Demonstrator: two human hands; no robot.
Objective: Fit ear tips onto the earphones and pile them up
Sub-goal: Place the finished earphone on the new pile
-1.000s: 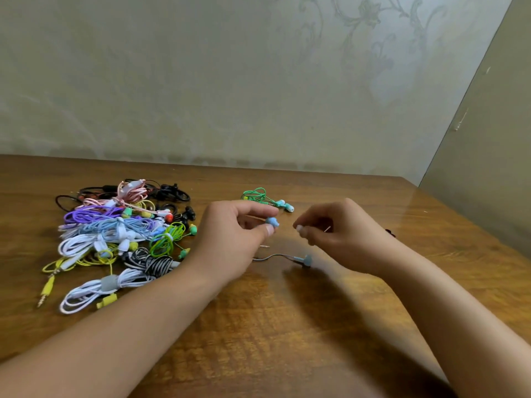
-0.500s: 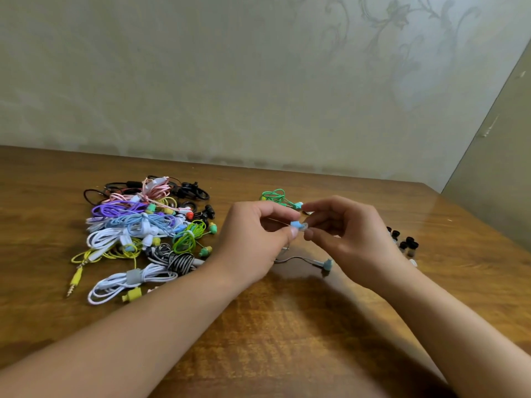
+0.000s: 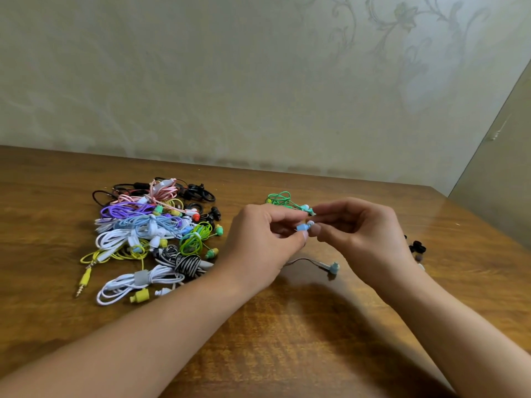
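Observation:
My left hand (image 3: 258,242) pinches a light blue earbud (image 3: 301,227) between thumb and forefinger, above the middle of the wooden table (image 3: 287,340). My right hand (image 3: 365,231) pinches a pale ear tip (image 3: 310,224) against that earbud's end. The same earphone's other blue earbud (image 3: 333,267) lies on the table below my hands, on its grey cable. A pile of coiled earphones (image 3: 149,234) in several colours lies to the left. A green coiled earphone (image 3: 280,199) lies just beyond my hands.
Several loose dark ear tips (image 3: 416,248) lie on the table right of my right wrist. A yellow jack plug (image 3: 83,282) sticks out at the pile's near left. The wall (image 3: 258,81) runs along the table's far edge.
My right hand moved left to meet the left hand and now holds the ear tip at the blue earbud. The camera view shifted, bringing the dark ear tips into sight.

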